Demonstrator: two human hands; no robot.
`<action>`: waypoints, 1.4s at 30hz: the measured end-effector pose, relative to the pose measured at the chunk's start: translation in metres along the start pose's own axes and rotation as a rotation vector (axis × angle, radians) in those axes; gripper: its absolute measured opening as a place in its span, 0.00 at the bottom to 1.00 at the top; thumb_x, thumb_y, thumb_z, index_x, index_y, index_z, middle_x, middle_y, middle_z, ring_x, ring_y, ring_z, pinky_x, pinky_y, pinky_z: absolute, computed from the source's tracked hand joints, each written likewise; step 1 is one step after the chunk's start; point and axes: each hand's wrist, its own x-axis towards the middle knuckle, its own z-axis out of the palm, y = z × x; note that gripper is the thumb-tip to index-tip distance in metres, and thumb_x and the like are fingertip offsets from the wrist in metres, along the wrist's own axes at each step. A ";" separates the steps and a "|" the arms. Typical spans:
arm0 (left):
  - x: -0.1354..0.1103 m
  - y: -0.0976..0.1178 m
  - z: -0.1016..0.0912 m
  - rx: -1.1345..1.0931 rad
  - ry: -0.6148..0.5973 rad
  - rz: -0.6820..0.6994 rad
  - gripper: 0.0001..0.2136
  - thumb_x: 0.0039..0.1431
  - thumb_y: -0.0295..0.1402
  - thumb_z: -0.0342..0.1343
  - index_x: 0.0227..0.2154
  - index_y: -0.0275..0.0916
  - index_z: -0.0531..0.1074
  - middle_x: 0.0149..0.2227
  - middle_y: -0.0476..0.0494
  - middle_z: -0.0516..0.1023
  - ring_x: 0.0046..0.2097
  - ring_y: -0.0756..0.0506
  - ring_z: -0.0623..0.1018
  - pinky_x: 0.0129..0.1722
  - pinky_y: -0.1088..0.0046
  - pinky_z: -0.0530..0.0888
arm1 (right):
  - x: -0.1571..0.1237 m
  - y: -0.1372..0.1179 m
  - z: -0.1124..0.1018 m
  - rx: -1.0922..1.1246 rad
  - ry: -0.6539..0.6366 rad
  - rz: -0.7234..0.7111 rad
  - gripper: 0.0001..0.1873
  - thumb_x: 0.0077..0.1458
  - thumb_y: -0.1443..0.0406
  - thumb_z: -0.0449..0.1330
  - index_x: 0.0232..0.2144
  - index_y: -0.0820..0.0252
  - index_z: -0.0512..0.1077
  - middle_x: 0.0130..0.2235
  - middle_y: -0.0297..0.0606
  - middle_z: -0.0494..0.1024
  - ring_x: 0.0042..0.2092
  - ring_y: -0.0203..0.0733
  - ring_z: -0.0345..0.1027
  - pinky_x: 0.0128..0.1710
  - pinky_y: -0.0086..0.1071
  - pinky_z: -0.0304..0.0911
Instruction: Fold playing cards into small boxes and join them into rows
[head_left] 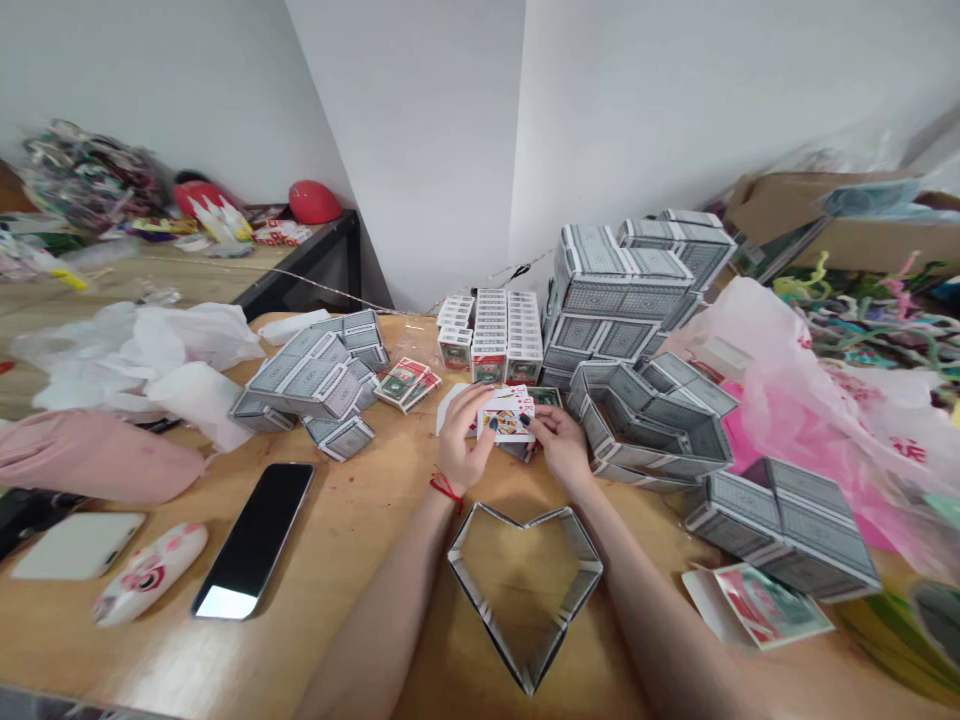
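Observation:
My left hand (465,440) and my right hand (561,440) hold a few playing cards (508,422) between them, face up, with a picture card on top. The left thumb presses on the near left corner and the right thumb on the right edge. White cards (448,412) show partly behind the left fingers. Under the right hand, a green card box (546,397) is mostly hidden. Between my forearms a heart-shaped frame (491,620) folded from cards stands on the wooden table (352,560), touched by neither hand.
Rows of card boxes (489,335) stand behind my hands, with two loose boxes (407,384) left of them. Card structures rise at right (619,290) and left (307,375). A phone (255,540), a pink pouch (105,455) and an opened card box (772,605) lie nearer.

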 end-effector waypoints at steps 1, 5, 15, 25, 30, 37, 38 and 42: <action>0.000 -0.003 0.002 -0.039 0.081 -0.098 0.17 0.53 0.30 0.48 0.47 0.39 0.65 0.50 0.39 0.68 0.53 0.43 0.67 0.52 0.59 0.64 | 0.000 0.001 0.000 -0.002 -0.001 -0.004 0.16 0.37 0.58 0.63 0.30 0.60 0.68 0.20 0.29 0.71 0.17 0.29 0.57 0.16 0.26 0.53; 0.001 -0.019 0.011 -0.289 0.247 -0.385 0.16 0.54 0.34 0.50 0.46 0.36 0.65 0.41 0.38 0.73 0.40 0.47 0.75 0.40 0.69 0.72 | 0.002 0.005 -0.001 -0.035 -0.020 -0.009 0.16 0.38 0.58 0.62 0.32 0.59 0.71 0.23 0.31 0.73 0.18 0.30 0.58 0.17 0.26 0.53; 0.004 -0.024 0.010 -0.365 0.277 -0.475 0.12 0.50 0.33 0.54 0.38 0.35 0.70 0.39 0.40 0.74 0.39 0.48 0.74 0.40 0.70 0.71 | 0.002 0.005 0.000 -0.039 0.066 -0.026 0.15 0.39 0.57 0.61 0.28 0.60 0.68 0.21 0.29 0.71 0.18 0.29 0.57 0.17 0.26 0.53; 0.004 -0.026 0.010 -0.438 0.189 -0.538 0.13 0.47 0.34 0.56 0.37 0.35 0.71 0.37 0.40 0.74 0.36 0.49 0.74 0.34 0.74 0.71 | 0.002 0.007 0.000 -0.024 0.104 -0.030 0.16 0.41 0.55 0.60 0.29 0.60 0.64 0.20 0.28 0.68 0.17 0.31 0.60 0.15 0.25 0.55; 0.001 -0.032 0.012 -0.340 0.080 -0.513 0.15 0.48 0.33 0.56 0.41 0.36 0.71 0.36 0.41 0.74 0.36 0.48 0.74 0.36 0.73 0.71 | 0.000 0.006 0.002 -0.055 0.055 -0.010 0.17 0.42 0.53 0.59 0.28 0.58 0.63 0.20 0.29 0.69 0.18 0.34 0.63 0.15 0.26 0.55; 0.000 -0.037 0.012 -0.231 0.163 -0.509 0.10 0.49 0.32 0.54 0.35 0.34 0.72 0.31 0.44 0.74 0.32 0.50 0.72 0.33 0.75 0.69 | 0.001 0.006 0.000 -0.074 -0.054 0.028 0.16 0.41 0.54 0.61 0.28 0.58 0.63 0.21 0.31 0.72 0.21 0.36 0.67 0.17 0.27 0.58; 0.001 -0.036 0.012 -0.221 0.167 -0.508 0.10 0.49 0.31 0.54 0.34 0.34 0.72 0.30 0.44 0.74 0.31 0.50 0.72 0.33 0.75 0.69 | 0.001 0.005 0.000 -0.071 -0.061 0.026 0.16 0.40 0.54 0.61 0.28 0.58 0.64 0.21 0.31 0.72 0.21 0.36 0.67 0.18 0.27 0.58; 0.002 -0.032 0.012 -0.333 0.055 -0.502 0.11 0.48 0.31 0.55 0.36 0.35 0.71 0.31 0.45 0.74 0.32 0.50 0.73 0.32 0.75 0.70 | 0.001 0.004 0.000 -0.033 -0.014 0.000 0.16 0.40 0.56 0.61 0.28 0.59 0.64 0.22 0.32 0.72 0.20 0.35 0.66 0.17 0.26 0.57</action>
